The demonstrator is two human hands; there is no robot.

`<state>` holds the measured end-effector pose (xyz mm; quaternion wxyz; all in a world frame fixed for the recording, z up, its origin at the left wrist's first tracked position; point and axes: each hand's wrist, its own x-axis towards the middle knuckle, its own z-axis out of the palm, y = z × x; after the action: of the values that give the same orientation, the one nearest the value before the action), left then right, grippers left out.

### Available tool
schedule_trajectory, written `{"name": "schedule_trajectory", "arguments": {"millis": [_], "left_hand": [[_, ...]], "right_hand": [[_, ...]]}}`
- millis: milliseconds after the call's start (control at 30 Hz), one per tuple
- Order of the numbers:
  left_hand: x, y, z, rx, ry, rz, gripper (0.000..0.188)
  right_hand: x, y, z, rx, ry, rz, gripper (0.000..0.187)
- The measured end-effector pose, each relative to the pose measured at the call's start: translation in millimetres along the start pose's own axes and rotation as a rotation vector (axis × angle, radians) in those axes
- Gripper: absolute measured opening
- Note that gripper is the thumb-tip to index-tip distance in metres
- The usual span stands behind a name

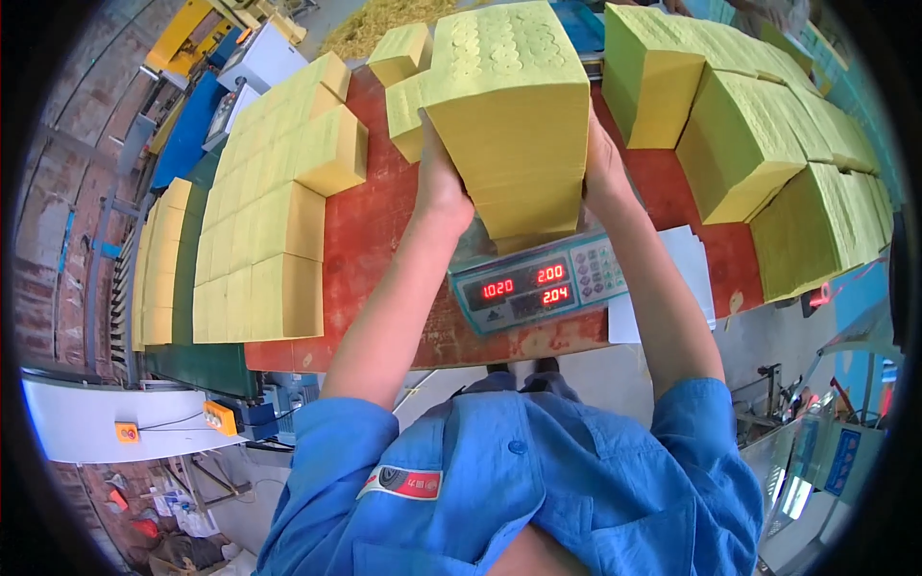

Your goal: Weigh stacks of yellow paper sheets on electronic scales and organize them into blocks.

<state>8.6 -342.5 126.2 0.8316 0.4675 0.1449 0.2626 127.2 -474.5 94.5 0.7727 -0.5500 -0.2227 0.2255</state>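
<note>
A tall stack of yellow paper (509,134) with wavy, scalloped marks on its top stands between my hands, over the far side of a digital scale (477,317). My left hand (444,178) presses against its left side, and my right hand (602,158) against its right. Both hands are closed on the stack, though most of the fingers are hidden behind it. Red digits glow on the scale's front panel, beside a keypad. Whether the stack's full weight rests on the scale, I cannot tell.
Rows of smaller yellow paper blocks (259,211) line the left of the red table (370,259). Two loose blocks (400,53) sit beyond my left hand. Large yellow stacks (744,125) crowd the right side. White sheets (684,274) lie beside the scale, under my right forearm.
</note>
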Motion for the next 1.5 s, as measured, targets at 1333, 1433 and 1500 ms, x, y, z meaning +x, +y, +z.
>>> {"name": "schedule_trajectory", "arguments": {"millis": [1333,1433,1500], "left_hand": [[-198,-3,-155,0.289,0.585,0.034,0.022],[-154,14,-149,0.341,0.538,0.053,0.020],[-116,31,-144,0.479,0.394,0.102,0.018]], "right_hand": [[-239,44,-59,0.317,0.096,0.354,0.027],[-248,46,-47,0.013,0.010,0.365,0.029],[-246,40,-30,0.103,-0.172,0.454,0.026]]}}
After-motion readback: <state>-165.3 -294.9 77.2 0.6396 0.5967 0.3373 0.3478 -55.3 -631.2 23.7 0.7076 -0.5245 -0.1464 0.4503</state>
